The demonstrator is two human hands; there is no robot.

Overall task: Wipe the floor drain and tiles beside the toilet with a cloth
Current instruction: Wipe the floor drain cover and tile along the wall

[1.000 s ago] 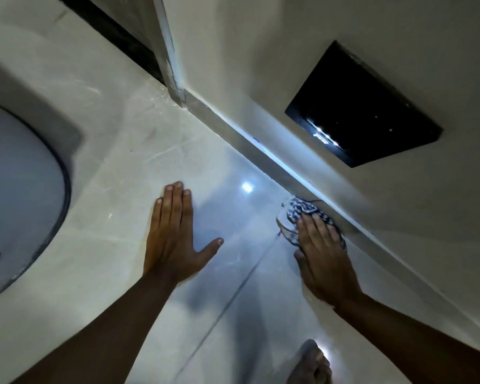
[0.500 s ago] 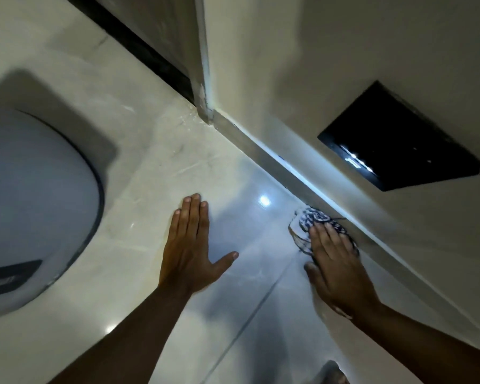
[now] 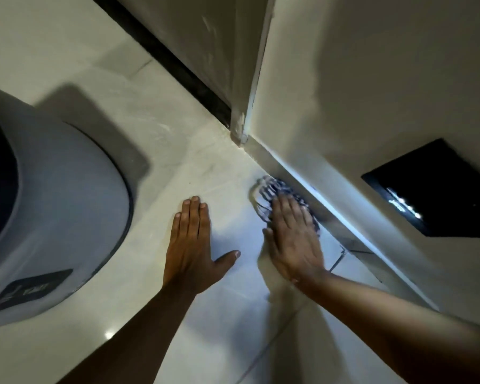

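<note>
Beside the toilet (image 3: 53, 217), my right hand (image 3: 294, 239) lay flat on the cloth (image 3: 272, 189), pressing it to the tiles (image 3: 219, 314) by the wall. My left hand (image 3: 191, 245) rested open, holding nothing. I saw no drain.

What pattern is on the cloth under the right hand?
The cloth is white with dark blue markings, motion-blurred; head view, beneath the right hand.
</note>
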